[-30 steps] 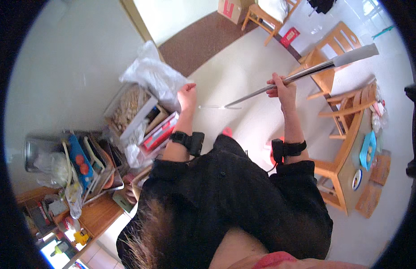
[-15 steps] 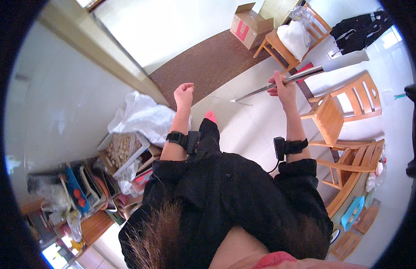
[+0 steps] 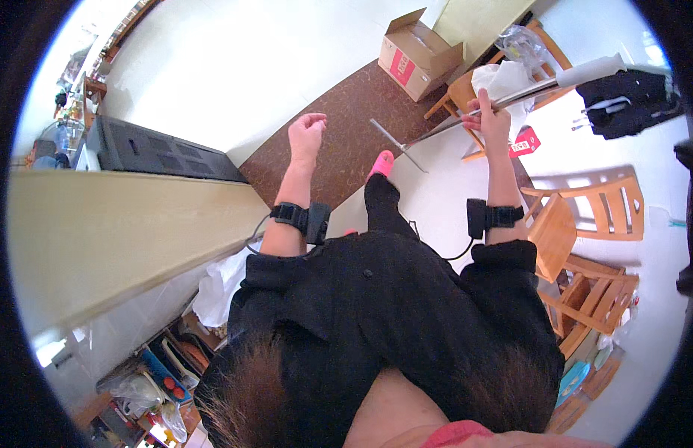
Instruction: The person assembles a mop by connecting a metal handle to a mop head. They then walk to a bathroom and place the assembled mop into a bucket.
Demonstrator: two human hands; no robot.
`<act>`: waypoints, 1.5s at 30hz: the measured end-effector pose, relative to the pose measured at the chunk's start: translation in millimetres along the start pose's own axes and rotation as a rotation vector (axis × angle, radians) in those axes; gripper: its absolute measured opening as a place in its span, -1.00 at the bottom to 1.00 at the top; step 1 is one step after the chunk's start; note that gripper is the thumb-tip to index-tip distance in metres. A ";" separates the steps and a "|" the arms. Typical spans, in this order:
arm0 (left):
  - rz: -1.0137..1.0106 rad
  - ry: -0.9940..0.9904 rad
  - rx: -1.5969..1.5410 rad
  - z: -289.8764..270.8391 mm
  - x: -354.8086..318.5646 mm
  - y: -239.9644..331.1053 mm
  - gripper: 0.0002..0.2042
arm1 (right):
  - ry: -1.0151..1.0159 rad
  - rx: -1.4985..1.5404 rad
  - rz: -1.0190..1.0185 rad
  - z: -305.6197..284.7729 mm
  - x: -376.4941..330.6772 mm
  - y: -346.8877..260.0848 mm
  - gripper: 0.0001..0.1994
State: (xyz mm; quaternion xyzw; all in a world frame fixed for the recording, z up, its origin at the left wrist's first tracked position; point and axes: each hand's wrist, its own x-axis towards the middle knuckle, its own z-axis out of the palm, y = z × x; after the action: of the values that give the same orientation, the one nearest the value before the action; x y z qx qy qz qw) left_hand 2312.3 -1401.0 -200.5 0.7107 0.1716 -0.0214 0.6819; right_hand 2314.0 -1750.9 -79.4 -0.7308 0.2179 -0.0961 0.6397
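Note:
My right hand (image 3: pixel 493 123) is wrapped round a shiny metal pole (image 3: pixel 527 92), one finger stretched up past it. The pole slants from a pale sleeve at its upper right end down to a T-shaped foot (image 3: pixel 397 143) at the floor. Dark clothing (image 3: pixel 632 101) hangs by the upper end; whether it is joined to the pole, I cannot tell. My left hand (image 3: pixel 308 137) is raised away from the pole, its fingers curled in with nothing visible in them. A pink slipper (image 3: pixel 381 164) is on my foot near the T-shaped foot.
An open cardboard box (image 3: pixel 417 60) sits on the brown floor strip (image 3: pixel 317 127) ahead. Wooden chairs (image 3: pixel 578 224) line the right side, one with bags (image 3: pixel 503 78). A beige partition (image 3: pixel 130 231) with a black panel (image 3: pixel 163 153) stands left, cluttered shelves (image 3: pixel 156 373) behind it.
I have moved forward with the pole in my right hand; its T-shaped foot is now over the brown strip's edge. The partition and black panel have come into view on the left.

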 end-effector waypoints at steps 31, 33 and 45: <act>-0.224 0.191 -0.078 40.5 651.0 132.7 -0.78 | -0.116 0.034 -0.407 345.8 566.5 -233.5 -0.61; -0.213 0.226 -0.062 37.1 695.0 139.0 -0.78 | -0.067 0.036 -0.415 356.0 606.0 -254.8 -0.59; -0.387 0.110 0.094 124.9 981.3 172.4 -0.75 | 0.112 0.249 -0.491 462.8 861.5 -295.5 -0.64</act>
State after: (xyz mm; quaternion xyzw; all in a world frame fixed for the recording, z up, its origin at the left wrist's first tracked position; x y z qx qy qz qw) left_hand 3307.4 -1314.2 -302.9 0.6955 0.3410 -0.1211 0.6207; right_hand 3329.6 -1692.2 14.5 -0.6711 0.0560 -0.3145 0.6690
